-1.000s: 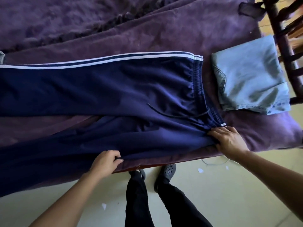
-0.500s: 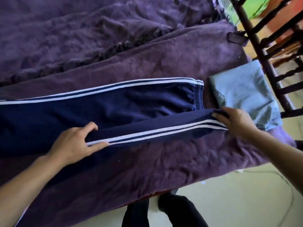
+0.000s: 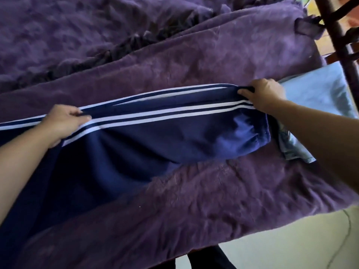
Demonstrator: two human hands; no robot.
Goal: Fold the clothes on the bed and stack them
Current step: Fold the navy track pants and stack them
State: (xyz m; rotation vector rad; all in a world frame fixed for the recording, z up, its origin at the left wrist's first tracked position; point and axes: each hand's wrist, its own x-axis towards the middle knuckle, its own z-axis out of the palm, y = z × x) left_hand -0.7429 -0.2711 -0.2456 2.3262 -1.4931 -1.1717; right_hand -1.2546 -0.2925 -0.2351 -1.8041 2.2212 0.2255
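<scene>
My left hand and right hand both pinch the trousers, lying left-right; the waistband end seems to touch the jeans.

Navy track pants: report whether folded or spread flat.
Pants folded in half lengthwise: two striped seams run side by side at the far edge, pinched by left hand and right hand.

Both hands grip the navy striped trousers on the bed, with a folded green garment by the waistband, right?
No: the head view shows the folded garment is light blue, not green. The left hand and right hand grip the navy striped trousers on the bed.
</scene>
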